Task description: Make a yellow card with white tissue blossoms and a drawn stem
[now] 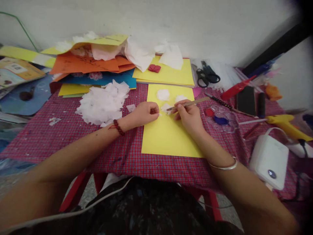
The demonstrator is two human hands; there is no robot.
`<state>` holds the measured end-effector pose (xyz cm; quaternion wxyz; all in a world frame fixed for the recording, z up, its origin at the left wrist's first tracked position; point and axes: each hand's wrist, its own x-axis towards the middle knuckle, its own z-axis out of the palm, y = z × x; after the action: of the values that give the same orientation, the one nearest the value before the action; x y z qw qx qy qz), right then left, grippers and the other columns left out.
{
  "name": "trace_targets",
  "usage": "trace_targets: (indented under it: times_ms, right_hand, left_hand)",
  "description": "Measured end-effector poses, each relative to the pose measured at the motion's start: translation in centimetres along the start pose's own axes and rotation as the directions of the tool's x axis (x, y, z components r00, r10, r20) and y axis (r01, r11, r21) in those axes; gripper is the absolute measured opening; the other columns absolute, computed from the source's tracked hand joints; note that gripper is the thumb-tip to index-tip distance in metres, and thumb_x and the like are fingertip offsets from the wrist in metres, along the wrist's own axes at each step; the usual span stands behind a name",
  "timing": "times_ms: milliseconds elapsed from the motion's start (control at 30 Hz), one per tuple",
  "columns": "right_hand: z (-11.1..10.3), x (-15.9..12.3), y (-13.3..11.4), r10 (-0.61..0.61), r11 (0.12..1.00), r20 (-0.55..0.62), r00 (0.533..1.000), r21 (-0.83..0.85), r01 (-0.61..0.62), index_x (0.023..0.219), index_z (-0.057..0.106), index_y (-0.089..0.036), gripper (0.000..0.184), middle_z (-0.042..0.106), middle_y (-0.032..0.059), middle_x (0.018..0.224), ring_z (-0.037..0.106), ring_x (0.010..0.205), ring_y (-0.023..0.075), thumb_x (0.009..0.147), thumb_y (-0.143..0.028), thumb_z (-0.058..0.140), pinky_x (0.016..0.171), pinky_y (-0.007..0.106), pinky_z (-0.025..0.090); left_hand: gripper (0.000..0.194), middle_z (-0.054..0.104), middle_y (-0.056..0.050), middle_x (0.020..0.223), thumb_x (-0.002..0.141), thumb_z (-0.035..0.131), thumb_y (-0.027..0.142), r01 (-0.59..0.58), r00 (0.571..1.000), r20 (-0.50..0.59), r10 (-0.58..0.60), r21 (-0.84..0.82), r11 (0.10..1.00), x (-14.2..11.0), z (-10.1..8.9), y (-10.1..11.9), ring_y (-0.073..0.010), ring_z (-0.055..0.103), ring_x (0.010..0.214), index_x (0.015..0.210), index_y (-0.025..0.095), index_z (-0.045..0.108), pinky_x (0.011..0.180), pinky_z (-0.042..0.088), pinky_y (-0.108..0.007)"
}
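My right hand (189, 114) grips a thin brown stick (200, 100) whose dark tip touches or hangs just above a small white paper piece (165, 108). My left hand (144, 114) is closed, thumb and fingers curled together at the left edge of a yellow sheet (168, 140). A scrap of white shows by its fingertips, but whether they pinch it is unclear. Two fluffy white paper clusters, a left one (163, 94) and a right one (181, 97), sit on the upper part of the sheet. Left of it lies a heap of white paper pieces (104, 102).
Behind are a stack of yellow sheets (168, 75) and orange paper (88, 62). On the right lie black scissors (207, 75), a red tube (237, 88), a clear palette (231, 119), a yellow glue gun (283, 122) and a white box (269, 160). A checked cloth (156, 166) covers the table.
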<state>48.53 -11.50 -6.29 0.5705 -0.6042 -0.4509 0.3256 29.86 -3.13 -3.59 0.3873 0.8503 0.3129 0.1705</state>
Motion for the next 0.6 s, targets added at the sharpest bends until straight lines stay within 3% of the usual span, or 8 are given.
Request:
trace_targets:
  times_ms: [133,200,367,500,600]
  right_hand:
    - [0.0,0.1,0.1,0.004,1.000,0.000,1.000,0.008,-0.004,0.086,0.054,-0.020,0.027,0.064,-0.0014,0.067,0.052,0.044,0.0063,0.087,-0.046,0.061,0.043,0.021,0.042]
    - [0.0,0.1,0.1,0.008,1.000,0.002,1.000,0.010,-0.008,0.086,0.054,-0.021,0.025,0.064,-0.0016,0.067,0.052,0.043,0.0062,0.087,-0.044,0.061,0.042,0.021,0.041]
    - [-0.2,0.1,0.0,0.005,1.000,0.004,1.000,0.008,-0.005,0.084,0.055,-0.020,0.023,0.064,-0.0013,0.066,0.052,0.043,0.0064,0.087,-0.042,0.061,0.042,0.021,0.042]
    - [-0.2,0.1,-0.1,-0.010,1.000,0.013,1.000,0.010,0.010,0.084,0.056,-0.020,0.020,0.063,-0.0015,0.065,0.053,0.043,0.0065,0.088,-0.039,0.061,0.042,0.021,0.042]
    - [-0.3,0.1,-0.1,0.003,1.000,0.016,1.000,0.013,-0.004,0.084,0.056,-0.020,0.019,0.063,-0.0014,0.065,0.053,0.044,0.0066,0.088,-0.038,0.060,0.042,0.021,0.043]
  left_hand:
    - [0.006,0.056,0.002,0.061,0.074,0.057,0.019,0.083,0.961,0.271,-0.053,-0.102,0.991,-0.7,-0.7,1.9,-0.0088,0.044,0.055,0.071,0.016,0.060,0.052,0.031,-0.023]
    - [0.011,0.052,0.003,0.058,0.077,0.055,0.019,0.073,0.943,0.329,-0.056,-0.040,0.996,-0.2,-0.6,2.5,-0.0086,0.040,0.053,0.068,0.016,0.060,0.051,0.028,-0.024]
    - [0.038,0.044,0.001,0.052,0.089,0.050,0.028,0.005,0.996,0.080,-0.035,0.354,0.935,1.6,0.1,2.4,-0.0108,0.034,0.051,0.053,0.017,0.048,0.054,0.022,-0.030]
    - [0.039,0.052,-0.002,0.057,0.094,0.046,0.032,0.012,1.000,0.006,-0.016,0.413,0.911,1.6,-0.8,2.0,-0.0135,0.042,0.055,0.060,0.017,0.057,0.057,0.026,-0.031]
    - [0.035,0.051,-0.001,0.056,0.091,0.047,0.028,0.036,0.999,-0.039,-0.021,0.416,0.909,1.1,-2.5,1.4,-0.0132,0.043,0.055,0.060,0.016,0.057,0.057,0.028,-0.030]
